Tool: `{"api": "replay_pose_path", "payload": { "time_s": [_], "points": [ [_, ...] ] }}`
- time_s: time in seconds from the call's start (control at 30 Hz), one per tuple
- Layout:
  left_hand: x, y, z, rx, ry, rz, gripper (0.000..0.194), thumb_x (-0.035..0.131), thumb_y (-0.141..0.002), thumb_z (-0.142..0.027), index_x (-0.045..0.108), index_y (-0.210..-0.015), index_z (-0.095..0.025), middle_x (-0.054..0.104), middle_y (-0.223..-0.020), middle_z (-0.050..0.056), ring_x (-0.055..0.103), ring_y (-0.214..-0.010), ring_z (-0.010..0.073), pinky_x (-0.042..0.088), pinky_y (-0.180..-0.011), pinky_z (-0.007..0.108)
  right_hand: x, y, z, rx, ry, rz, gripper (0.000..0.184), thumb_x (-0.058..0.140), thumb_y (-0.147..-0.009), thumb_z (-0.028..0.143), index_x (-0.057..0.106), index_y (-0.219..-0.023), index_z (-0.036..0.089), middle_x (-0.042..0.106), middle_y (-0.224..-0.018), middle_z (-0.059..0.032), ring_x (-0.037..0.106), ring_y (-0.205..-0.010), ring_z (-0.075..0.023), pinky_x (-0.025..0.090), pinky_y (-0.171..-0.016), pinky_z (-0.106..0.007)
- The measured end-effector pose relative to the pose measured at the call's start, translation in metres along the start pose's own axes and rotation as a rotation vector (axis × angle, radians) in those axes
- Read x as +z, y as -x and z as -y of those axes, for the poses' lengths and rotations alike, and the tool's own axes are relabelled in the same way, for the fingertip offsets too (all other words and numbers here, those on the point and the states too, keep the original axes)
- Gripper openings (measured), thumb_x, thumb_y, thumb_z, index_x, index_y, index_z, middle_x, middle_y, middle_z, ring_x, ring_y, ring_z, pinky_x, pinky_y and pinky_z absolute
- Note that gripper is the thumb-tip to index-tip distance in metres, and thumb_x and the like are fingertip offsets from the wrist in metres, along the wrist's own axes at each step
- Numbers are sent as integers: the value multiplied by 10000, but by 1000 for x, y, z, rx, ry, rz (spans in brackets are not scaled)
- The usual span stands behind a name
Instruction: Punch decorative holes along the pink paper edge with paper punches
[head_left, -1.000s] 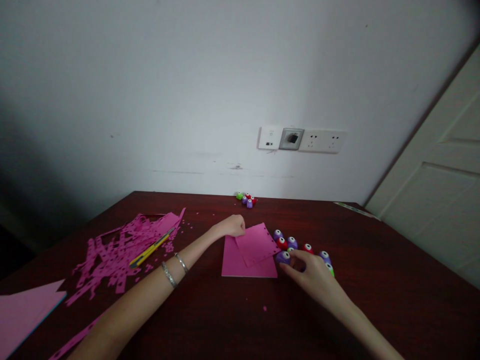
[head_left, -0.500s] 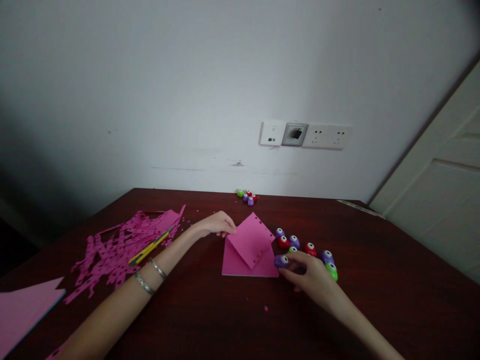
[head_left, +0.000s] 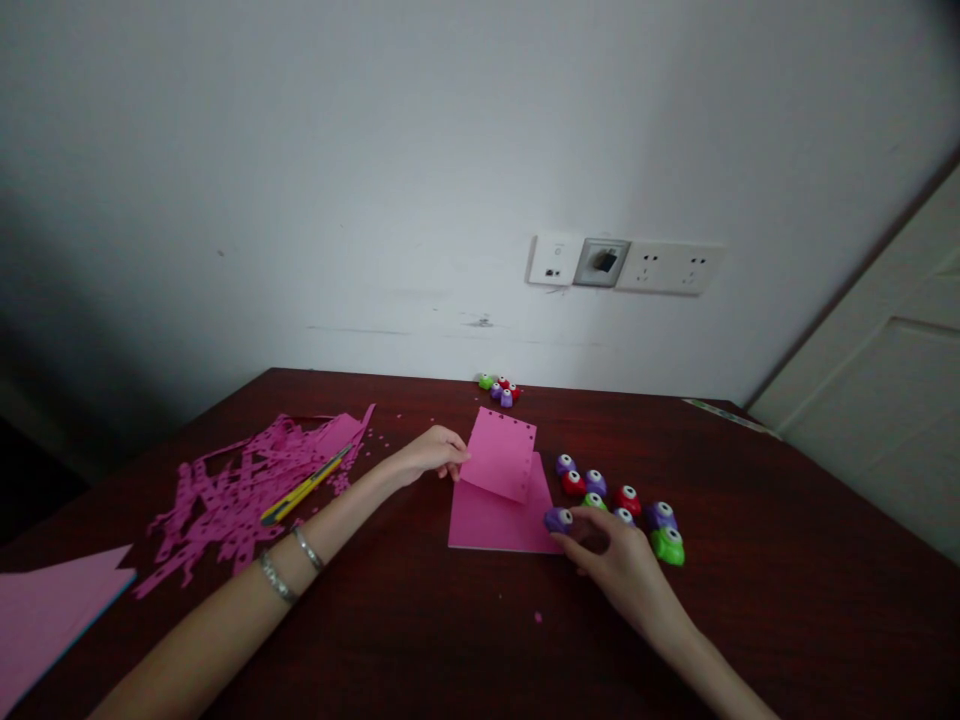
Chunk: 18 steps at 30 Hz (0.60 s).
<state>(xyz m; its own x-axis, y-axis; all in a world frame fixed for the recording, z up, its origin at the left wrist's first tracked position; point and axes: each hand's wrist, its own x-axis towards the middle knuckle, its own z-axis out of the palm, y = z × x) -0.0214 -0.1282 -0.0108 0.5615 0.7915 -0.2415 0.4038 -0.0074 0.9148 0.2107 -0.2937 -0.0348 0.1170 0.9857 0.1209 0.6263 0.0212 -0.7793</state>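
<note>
Between the fingers of my left hand is the left edge of a pink paper sheet, held above the table. Small punched holes run along its top and right edges. Beneath it lies a stack of pink paper, partly covered by the sheet. My right hand pinches a purple craft punch beside the stack's right edge. Right behind that hand stand several more punches, among them a red punch and a green punch.
A heap of pink paper strips covers the left of the table, with a yellow utility knife on it. Pink sheets lie at the front left. More small punches stand near the wall, below the sockets.
The punched sheet has turned anticlockwise in my left hand, from a diamond position to nearly upright. My right hand keeps the purple punch at about the same place. The view has shifted slightly.
</note>
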Motion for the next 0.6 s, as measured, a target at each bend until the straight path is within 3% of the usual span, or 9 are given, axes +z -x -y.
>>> {"api": "replay_pose_path", "payload": {
  "time_s": [0.23, 0.6],
  "points": [
    [7, 2, 2, -27, 28, -44, 24, 519, -662, -141, 518, -639, -133, 547, -439, -12, 512, -400, 90, 265, -375, 183, 1, 1, 8, 17, 136, -30, 219, 606, -713, 400, 608, -734, 182, 622, -611, -8, 572, -536, -151, 428, -497, -245],
    [15, 9, -2, -58, 118, -49, 62, 511, -665, -110, 503, -611, -139, 551, -455, -3, 504, -409, 87, 274, -391, 201, -1, -10, 13, 60, 152, -87, 233, 605, -691, 415, 578, -633, 191, 634, -576, -23, 585, -519, -166, 419, -491, -253]
  ]
}}
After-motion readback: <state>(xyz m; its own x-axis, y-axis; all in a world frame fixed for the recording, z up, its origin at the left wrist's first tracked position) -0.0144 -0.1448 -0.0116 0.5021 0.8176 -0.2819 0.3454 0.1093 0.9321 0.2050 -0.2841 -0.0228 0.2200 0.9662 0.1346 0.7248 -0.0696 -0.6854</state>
